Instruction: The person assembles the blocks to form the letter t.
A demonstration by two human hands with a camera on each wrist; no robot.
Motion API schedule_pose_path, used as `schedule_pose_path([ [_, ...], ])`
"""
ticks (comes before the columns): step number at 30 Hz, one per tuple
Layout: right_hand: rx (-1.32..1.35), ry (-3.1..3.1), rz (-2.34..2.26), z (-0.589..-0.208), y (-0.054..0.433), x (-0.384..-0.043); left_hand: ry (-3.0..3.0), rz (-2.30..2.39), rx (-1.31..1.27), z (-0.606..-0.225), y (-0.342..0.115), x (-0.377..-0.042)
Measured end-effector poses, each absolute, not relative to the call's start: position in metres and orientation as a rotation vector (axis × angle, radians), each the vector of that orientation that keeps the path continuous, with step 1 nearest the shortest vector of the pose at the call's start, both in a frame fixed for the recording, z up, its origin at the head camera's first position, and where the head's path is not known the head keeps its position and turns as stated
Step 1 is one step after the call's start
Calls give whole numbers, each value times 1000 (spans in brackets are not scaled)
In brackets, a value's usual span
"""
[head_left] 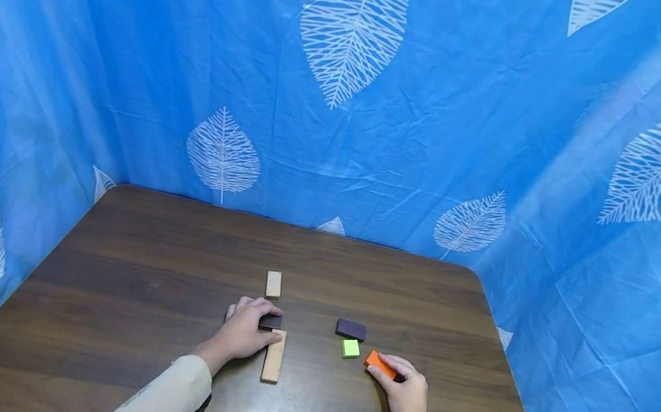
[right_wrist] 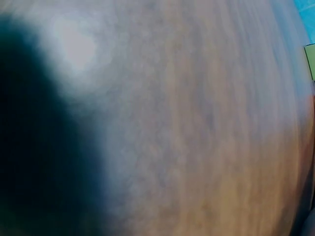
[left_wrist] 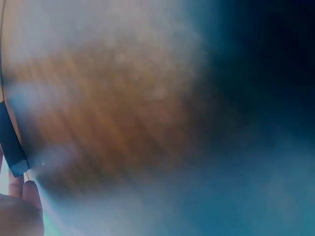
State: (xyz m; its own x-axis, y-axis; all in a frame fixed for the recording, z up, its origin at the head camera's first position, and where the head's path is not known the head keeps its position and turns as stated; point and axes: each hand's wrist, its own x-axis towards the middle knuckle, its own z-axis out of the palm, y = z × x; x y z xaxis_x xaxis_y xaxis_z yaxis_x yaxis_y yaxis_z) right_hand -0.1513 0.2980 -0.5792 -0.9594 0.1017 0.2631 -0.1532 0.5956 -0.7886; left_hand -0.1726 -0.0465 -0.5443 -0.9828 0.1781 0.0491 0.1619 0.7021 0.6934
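Note:
In the head view my left hand (head_left: 245, 329) grips a dark block (head_left: 269, 322) between fingers and thumb, low over the table. The thumb tip is right at the top end of a long pale wooden block (head_left: 273, 358). The left wrist view catches the dark block (left_wrist: 12, 147) and some fingers (left_wrist: 32, 194) at its left edge. On the other side, my right hand (head_left: 406, 397) pinches an orange block (head_left: 380, 364). A small lime-green block (head_left: 350, 348) lies just left of the orange one, and a dark purple block (head_left: 351, 329) lies behind it.
A short pale wooden block (head_left: 273, 285) lies beyond the left hand. The brown wooden table (head_left: 180, 239) ends at a blue curtain (head_left: 345, 157) with white leaf prints, which surrounds its back and sides. Both wrist views are mostly blurred.

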Motion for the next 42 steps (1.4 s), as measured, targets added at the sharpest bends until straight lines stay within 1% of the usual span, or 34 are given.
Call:
schedule_pose_path([
  [7,48,-2553,1292,-581,290,-155,2888,1176,231,-545,-55,-173],
  [11,7,-2594,1360,-578,287,-159,2893,1171,181,-546,-59,-172],
  [15,-96,-2652,1419,-567,286,-165,2888,1162,167,-547,-57,-173],
  [17,-102,-2677,1401,-558,285,-171,2886,1167,179,-548,-55,-174],
  [22,65,-2775,1313,-539,279,-193,2884,1175,173,-549,-52,-177],
  [27,153,-2872,1344,-534,271,-207,2868,1184,160,-551,-51,-177],
  [33,193,-2885,1313,-543,263,-208,2857,1214,183,-550,-48,-175],
  [42,179,-2898,1249,-546,249,-209,2847,1240,190,-552,-48,-174],
])
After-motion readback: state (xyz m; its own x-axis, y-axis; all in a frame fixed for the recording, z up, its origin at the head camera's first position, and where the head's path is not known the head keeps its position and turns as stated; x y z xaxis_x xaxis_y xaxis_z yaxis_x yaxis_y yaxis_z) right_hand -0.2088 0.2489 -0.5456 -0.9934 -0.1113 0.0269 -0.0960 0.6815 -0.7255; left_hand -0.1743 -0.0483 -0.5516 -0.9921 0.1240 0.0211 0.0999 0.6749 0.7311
